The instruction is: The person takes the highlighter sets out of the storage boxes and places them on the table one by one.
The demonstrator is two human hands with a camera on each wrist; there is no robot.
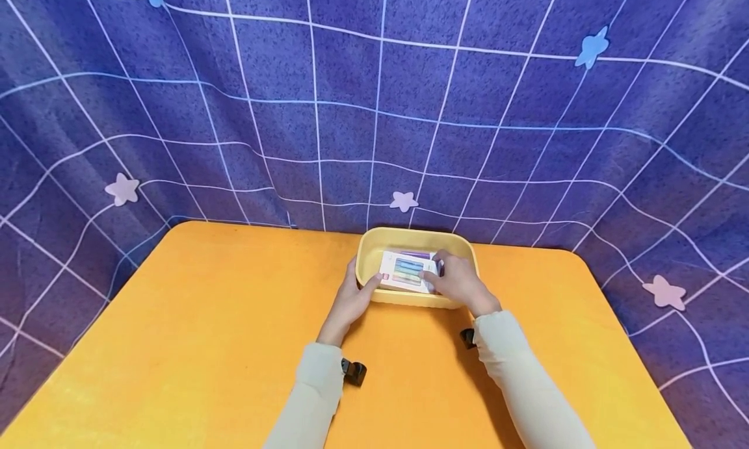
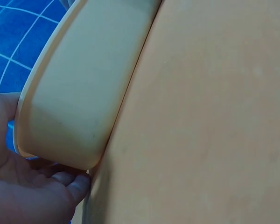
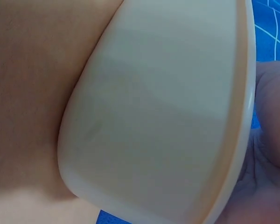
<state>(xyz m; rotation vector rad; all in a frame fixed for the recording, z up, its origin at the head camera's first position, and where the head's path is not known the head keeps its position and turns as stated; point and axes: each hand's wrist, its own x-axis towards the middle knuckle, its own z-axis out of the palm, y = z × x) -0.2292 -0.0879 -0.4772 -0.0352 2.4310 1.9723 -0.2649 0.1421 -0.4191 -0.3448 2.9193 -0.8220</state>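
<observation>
A yellow plastic bin (image 1: 418, 299) stands near the far edge of the table. In it lies a white pack (image 1: 389, 264) with a window showing several coloured pens. Beside the pack's far edge, a purple item (image 1: 417, 255) is partly hidden under it. My left hand (image 1: 348, 305) holds the bin's left end, thumb over the rim and fingers against the outer wall (image 2: 74, 93). Reaching into the bin, my right hand (image 1: 460, 281) grips the pack's right end between thumb and fingers. In the right wrist view the bin's wall (image 3: 154, 107) hides those fingertips.
The table (image 1: 234, 332) has an orange cover. Behind it hangs a blue curtain (image 1: 351, 130) with a white grid and stars, close to the bin's far side. A black wrist device (image 1: 354, 372) sits at the left sleeve.
</observation>
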